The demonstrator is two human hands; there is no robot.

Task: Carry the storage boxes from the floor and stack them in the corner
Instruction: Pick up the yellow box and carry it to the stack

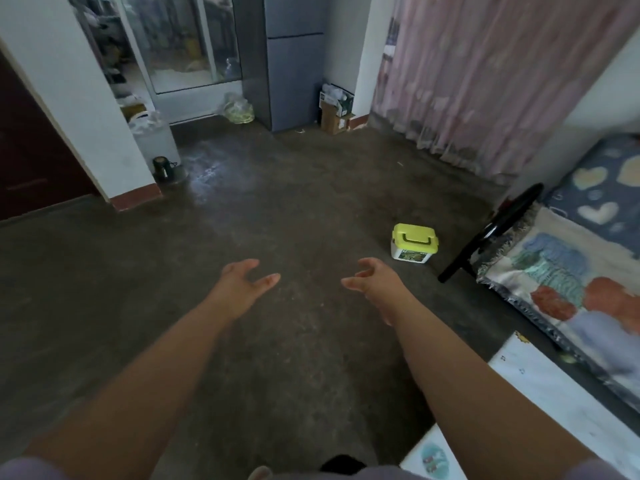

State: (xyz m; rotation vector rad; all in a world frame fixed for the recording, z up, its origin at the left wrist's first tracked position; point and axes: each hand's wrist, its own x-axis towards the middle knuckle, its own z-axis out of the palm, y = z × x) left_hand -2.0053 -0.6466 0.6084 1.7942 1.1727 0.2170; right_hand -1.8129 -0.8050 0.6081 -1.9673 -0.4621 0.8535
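A small white storage box [414,243] with a yellow-green lid and handle stands on the dark floor, right of centre, near the bed's black frame. Both my arms reach forward over the floor. My left hand [244,283] is empty with its fingers spread. My right hand [370,277] is also empty, fingers apart and slightly curled, a short way left of and nearer to me than the box. Neither hand touches the box.
A bed with a patterned blanket [568,289] and a black frame bar [491,233] fills the right side. A pink curtain [485,81] hangs behind. A grey fridge [287,64], cardboard boxes [334,109] and a white bin [156,140] line the far wall.
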